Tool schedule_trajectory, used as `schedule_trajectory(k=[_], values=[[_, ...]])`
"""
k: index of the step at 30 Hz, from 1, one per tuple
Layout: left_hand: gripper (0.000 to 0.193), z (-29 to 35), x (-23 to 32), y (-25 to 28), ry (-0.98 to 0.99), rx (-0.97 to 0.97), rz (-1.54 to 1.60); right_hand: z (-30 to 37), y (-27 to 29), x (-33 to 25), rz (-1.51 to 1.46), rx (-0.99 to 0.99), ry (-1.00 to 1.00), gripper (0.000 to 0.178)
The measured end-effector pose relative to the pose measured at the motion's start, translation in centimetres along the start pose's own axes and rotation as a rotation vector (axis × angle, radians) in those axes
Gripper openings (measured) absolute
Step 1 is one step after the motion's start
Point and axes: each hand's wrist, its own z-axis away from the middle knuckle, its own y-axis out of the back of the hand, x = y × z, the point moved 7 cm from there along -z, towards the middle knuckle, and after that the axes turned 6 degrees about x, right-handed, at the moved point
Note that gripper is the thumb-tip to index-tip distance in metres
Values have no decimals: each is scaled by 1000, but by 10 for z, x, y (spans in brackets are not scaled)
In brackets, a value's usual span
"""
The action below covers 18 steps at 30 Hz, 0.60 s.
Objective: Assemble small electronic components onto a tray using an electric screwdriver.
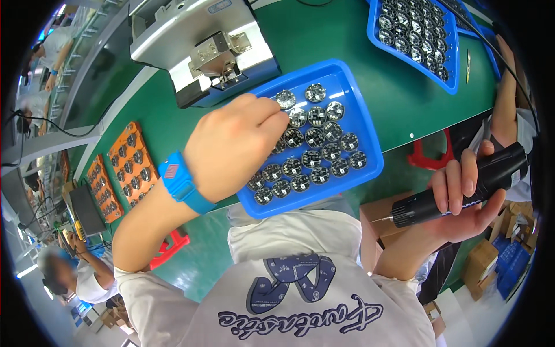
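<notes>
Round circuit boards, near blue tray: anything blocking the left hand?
Nothing visible: the left hand is over the open-topped blue tray, close above the round circuit boards; fingertip contact is hidden.

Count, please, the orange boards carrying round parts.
2: the nearer board is left of the blue wristband; the farther board lies beside it, farther left. Others may be hidden.

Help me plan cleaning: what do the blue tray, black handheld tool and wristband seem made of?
Blue tray: glossy plastic, probably, given its rounded corners and highlights. Black handheld tool: likely a hard plastic casing, with soft sheen; its bit looks metallic, thin and shiny. Wristband: flexible rubber or fabric, judging by its curve; unclear which.
</notes>
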Motion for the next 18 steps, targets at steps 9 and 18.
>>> schedule_trajectory(k=[9,18], values=[[13,-26,-1,0,38,14,73,3,8,2,-4,11,21,61],[6,-35,-5,-17,51,-115,18,7,18,-3,-2,41,45,68]])
